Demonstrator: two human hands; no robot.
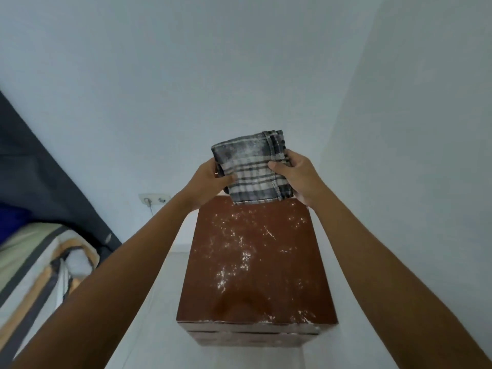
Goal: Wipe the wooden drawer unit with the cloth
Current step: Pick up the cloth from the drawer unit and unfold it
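Observation:
A folded grey-and-white checked cloth [251,169], dusted with white powder on its upper part, is held up in the air above the far edge of the wooden drawer unit [255,265]. My left hand [210,182] grips the cloth's left side and my right hand [298,174] grips its right side. The unit is a reddish-brown box seen from above, with white powder specks scattered over its top and a whitish line along its front edge. The cloth does not touch the wood.
The unit stands against pale blue walls, close to the corner on the right. A wall socket [154,199] with a cable sits low on the wall to the left. A bed or mattress with dark fabric [40,249] fills the left side. Pale floor lies between them.

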